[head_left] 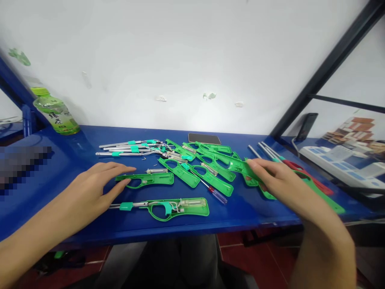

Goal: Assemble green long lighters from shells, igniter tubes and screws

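My left hand (100,178) reaches over the narrow end of a green lighter shell half (164,179), thumb and index finger apart around it. Nearer the table's front edge lies an opened lighter (195,205), its metal tube, teal trigger, wires and clear fuel tank set in a green shell. My right hand (273,174) pinches another green shell half (237,164) by one end, over the right of the pile. Its lower fingers are partly hidden. More shell halves (182,172) lie loosely between my hands, beside a screwdriver (218,195) with a clear, red-and-blue handle.
Metal lighter tubes (120,154) with teal parts and wires lie at the back left. A phone (204,139) rests by the wall. Assembled green and red lighters (315,186) lie right. A green tea bottle (55,112) stands back left, and a power strip (339,164) sits beyond the frame.
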The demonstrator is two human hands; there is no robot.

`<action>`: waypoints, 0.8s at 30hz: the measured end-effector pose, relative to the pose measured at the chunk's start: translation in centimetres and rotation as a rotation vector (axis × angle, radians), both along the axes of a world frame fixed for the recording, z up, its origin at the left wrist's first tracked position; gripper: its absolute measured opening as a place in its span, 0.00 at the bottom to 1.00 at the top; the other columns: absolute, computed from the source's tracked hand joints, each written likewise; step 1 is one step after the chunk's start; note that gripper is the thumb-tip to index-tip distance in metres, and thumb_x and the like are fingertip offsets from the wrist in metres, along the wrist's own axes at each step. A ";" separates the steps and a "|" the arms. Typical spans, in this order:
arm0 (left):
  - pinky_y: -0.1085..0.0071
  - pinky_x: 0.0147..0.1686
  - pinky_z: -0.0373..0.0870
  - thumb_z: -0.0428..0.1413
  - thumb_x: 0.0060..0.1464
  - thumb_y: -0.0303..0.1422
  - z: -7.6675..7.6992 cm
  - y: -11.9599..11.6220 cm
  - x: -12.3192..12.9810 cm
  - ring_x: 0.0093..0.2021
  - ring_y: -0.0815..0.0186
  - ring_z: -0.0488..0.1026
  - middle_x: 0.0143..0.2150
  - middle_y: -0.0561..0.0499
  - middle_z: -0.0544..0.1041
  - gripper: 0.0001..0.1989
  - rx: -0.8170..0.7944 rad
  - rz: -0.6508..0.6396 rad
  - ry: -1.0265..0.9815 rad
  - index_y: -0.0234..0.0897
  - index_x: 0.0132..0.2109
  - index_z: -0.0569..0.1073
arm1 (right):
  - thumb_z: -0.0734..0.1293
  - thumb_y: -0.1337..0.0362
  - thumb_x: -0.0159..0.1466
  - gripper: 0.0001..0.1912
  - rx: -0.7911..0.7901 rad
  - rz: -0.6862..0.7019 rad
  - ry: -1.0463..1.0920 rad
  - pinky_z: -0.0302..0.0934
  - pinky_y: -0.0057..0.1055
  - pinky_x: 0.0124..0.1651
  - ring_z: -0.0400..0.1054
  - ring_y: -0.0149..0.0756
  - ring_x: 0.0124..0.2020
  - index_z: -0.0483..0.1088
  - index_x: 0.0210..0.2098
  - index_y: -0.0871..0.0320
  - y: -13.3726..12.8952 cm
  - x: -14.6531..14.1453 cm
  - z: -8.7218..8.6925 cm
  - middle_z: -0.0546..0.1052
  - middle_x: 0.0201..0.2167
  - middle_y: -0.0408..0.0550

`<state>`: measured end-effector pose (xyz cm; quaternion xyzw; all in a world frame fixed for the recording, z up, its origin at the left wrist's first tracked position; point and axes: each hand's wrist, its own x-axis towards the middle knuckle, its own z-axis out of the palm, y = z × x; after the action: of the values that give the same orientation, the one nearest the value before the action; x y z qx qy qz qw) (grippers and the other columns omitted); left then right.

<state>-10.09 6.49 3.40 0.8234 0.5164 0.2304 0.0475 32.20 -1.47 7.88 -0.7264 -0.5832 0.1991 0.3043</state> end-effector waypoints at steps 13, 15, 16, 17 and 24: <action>0.64 0.56 0.79 0.53 0.65 0.65 0.4 -2.7 0.3 0.52 0.55 0.83 0.55 0.54 0.85 0.26 -0.196 -0.165 0.024 0.58 0.53 0.84 | 0.59 0.31 0.68 0.31 -0.034 -0.031 -0.052 0.54 0.31 0.29 0.60 0.35 0.25 0.69 0.34 0.53 -0.2 0.7 -0.5 0.63 0.24 0.40; 0.63 0.57 0.80 0.53 0.65 0.65 0.1 -2.7 0.5 0.53 0.54 0.83 0.55 0.53 0.85 0.27 -0.199 -0.172 0.028 0.58 0.53 0.85 | 0.59 0.31 0.68 0.31 -0.026 -0.021 -0.055 0.53 0.30 0.28 0.59 0.35 0.24 0.69 0.33 0.53 -0.3 0.6 -0.4 0.63 0.23 0.40; 0.62 0.56 0.80 0.52 0.64 0.66 0.0 -2.7 0.6 0.53 0.53 0.83 0.55 0.53 0.85 0.28 -0.204 -0.173 0.030 0.58 0.53 0.85 | 0.59 0.31 0.68 0.32 -0.023 -0.011 -0.052 0.52 0.30 0.27 0.58 0.34 0.23 0.69 0.32 0.54 -0.3 0.5 -0.3 0.62 0.22 0.40; 0.61 0.56 0.81 0.51 0.64 0.67 0.0 -2.7 0.7 0.52 0.53 0.84 0.54 0.53 0.85 0.29 -0.206 -0.173 0.031 0.58 0.52 0.85 | 0.59 0.30 0.68 0.33 -0.022 -0.002 -0.042 0.52 0.30 0.26 0.57 0.34 0.23 0.69 0.31 0.54 -0.3 0.4 -0.1 0.62 0.21 0.39; 0.62 0.55 0.82 0.50 0.67 0.64 0.2 -2.6 1.4 0.51 0.53 0.85 0.52 0.54 0.87 0.27 -0.143 -0.201 0.028 0.56 0.51 0.86 | 0.67 0.25 0.60 0.36 -0.011 0.028 0.128 0.53 0.28 0.22 0.55 0.31 0.21 0.67 0.29 0.53 -0.3 -0.6 0.6 0.68 0.22 0.41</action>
<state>-8.66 3.88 3.64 0.8686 0.4471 0.1754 0.1219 31.65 -1.81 8.46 -0.7057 -0.5716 0.2525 0.3340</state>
